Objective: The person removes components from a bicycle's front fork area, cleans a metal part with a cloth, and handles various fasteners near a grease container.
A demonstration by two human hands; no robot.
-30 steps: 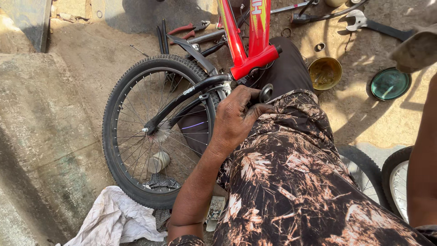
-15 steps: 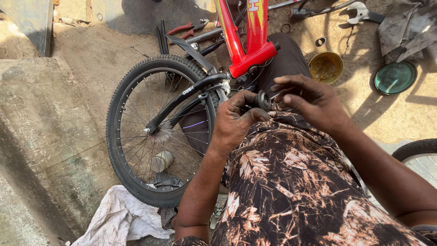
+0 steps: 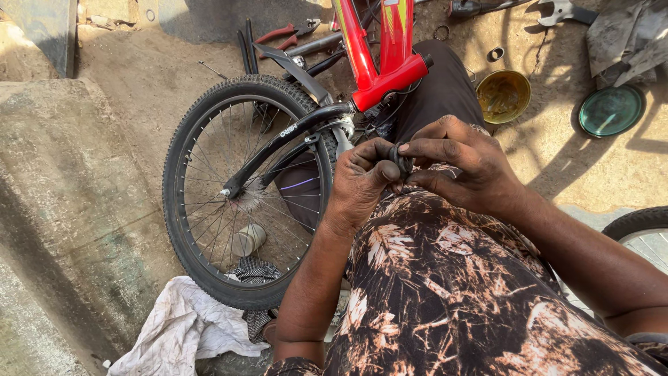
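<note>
- A small black ring (image 3: 401, 159) is pinched between the left hand (image 3: 362, 184) and the right hand (image 3: 463, 167), just above the lap.
- The left hand's fingers are curled shut on the ring from one side; the right hand's fingertips (image 3: 410, 147) are closed on it from the other side.
- Both wrists are bent inward, and the forearms are laid over the patterned cloth on the knees.
- The ring is not yet fitted to anything; it looks as if the work is about midway, since the red bicycle frame (image 3: 379, 56) is lying just beyond the grip with loose parts around.
- The front wheel (image 3: 209, 125) is seen to the left of the grip.
- A yellow bowl (image 3: 504, 96) and a green lid (image 3: 611, 110) are set well beyond the right hand.
- A white rag (image 3: 177, 327) is lying below, to the left.
</note>
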